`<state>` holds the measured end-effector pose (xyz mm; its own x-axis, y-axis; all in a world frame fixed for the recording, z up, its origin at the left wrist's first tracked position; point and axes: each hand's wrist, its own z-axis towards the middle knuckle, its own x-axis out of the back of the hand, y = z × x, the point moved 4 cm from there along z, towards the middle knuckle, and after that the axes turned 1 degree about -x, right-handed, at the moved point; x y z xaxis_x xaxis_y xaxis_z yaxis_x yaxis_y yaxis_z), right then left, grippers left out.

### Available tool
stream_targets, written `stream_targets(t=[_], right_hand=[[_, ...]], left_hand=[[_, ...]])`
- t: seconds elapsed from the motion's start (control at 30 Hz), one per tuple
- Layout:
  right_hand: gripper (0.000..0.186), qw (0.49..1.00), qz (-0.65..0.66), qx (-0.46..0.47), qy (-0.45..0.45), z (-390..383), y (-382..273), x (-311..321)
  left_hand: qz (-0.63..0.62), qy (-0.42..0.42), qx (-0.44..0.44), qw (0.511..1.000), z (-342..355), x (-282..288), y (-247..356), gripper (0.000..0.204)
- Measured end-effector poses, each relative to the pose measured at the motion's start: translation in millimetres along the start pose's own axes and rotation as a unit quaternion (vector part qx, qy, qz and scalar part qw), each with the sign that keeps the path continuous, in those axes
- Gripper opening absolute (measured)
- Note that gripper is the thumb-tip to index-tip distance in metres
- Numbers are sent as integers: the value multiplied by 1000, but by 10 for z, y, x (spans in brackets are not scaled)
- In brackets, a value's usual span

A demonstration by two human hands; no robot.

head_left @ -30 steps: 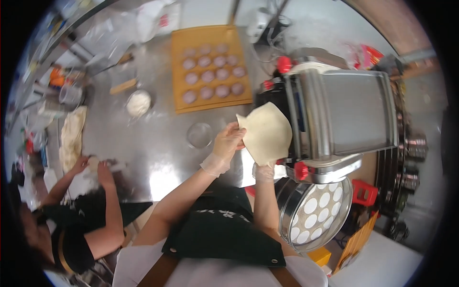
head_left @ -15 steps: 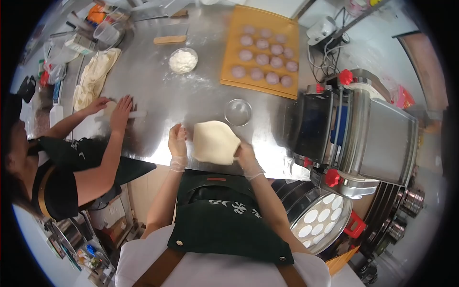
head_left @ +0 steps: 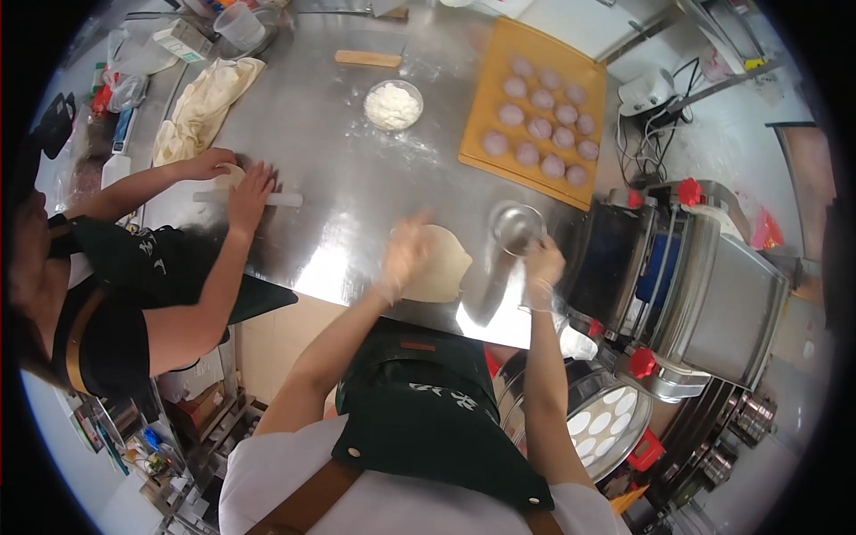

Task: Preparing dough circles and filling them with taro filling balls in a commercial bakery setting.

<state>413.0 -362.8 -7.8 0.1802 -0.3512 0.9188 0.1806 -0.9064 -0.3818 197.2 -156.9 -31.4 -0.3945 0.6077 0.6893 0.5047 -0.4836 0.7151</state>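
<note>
A flat sheet of pale dough (head_left: 439, 267) lies on the steel table right in front of me. My left hand (head_left: 407, 254) is over its left part; motion smears the fingers, so their pose is unclear. Out to the right, my right hand (head_left: 543, 264) grips the near edge of a round, shiny, cup- or ring-like piece (head_left: 517, 230). It looks tilted and just off the table; whether it has a bottom I cannot tell.
Beyond the dough stand a bowl of white flour (head_left: 393, 105) and an orange board (head_left: 477, 160) with several purple balls. A dough-rolling machine (head_left: 660, 276) flanks me on the right. At left, a co-worker's hands (head_left: 247, 196) work a white rolling pin (head_left: 285, 200).
My right hand has left the dough's edge and taken hold of the round piece. The dough now lies down on the table, and my left hand has moved over it. The view has shifted.
</note>
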Motion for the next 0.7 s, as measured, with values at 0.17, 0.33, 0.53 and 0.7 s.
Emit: stream_targets(t=[0.17,0.33,0.53,0.7], right_hand=[[32,997,-57,-50,30,27,374,359],[33,988,-69,-15,139,-307,-93,728],[19,948,78,289,109,-514,-1169,420],[24,923,159,349,-41,-363,-2127,-152]], left_hand=[[-235,318,134,909,1310,884,-417,40],[-322,205,259,887,1800,966,-584,29],[-28,36,158,986,1334,637,-384,25],[-4,-28,133,991,1279,648,-382,31]])
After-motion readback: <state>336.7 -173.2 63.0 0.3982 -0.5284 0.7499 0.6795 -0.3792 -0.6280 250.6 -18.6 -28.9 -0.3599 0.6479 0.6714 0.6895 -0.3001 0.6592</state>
